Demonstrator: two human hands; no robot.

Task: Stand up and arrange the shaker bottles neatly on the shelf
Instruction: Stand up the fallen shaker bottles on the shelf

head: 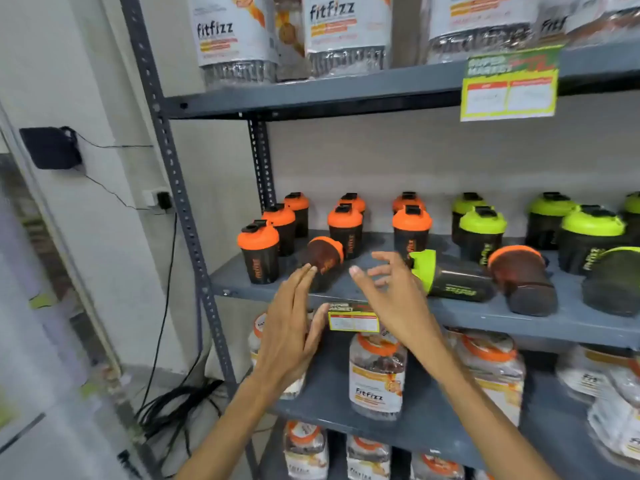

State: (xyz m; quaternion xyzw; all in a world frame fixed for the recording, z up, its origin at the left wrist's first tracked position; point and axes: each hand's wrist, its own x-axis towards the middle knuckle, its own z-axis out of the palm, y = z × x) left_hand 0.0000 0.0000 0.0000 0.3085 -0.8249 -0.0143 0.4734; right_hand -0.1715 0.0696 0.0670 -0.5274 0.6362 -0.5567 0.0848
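Grey metal shelving unit point(346, 95) fills the centre and right of the frame; its middle shelf point(467, 315) carries the shaker bottles. Clear labelled jars point(375, 375) occupy the lower right tiers, with more jars point(343, 32) along the top edge. Upright orange-lidded shakers point(258, 252) stand in rows at centre left of the shelf; upright green-lidded shakers point(481, 235) stand in rows to the right. Four bottles lie tipped along the front: an orange-lidded one point(322, 259) at centre, a green-lidded one point(453, 277) right of it, a second orange-lidded one point(523, 278) further right, and a dark one point(613, 278) at the right edge. Left hand point(291, 327) is spread, holding nothing, fingertips just short of the centre tipped orange bottle. Right hand point(391, 292) is likewise spread and empty, beside the tipped green bottle's lid. A yellow price tag point(353, 318) hangs on the shelf edge between the hands
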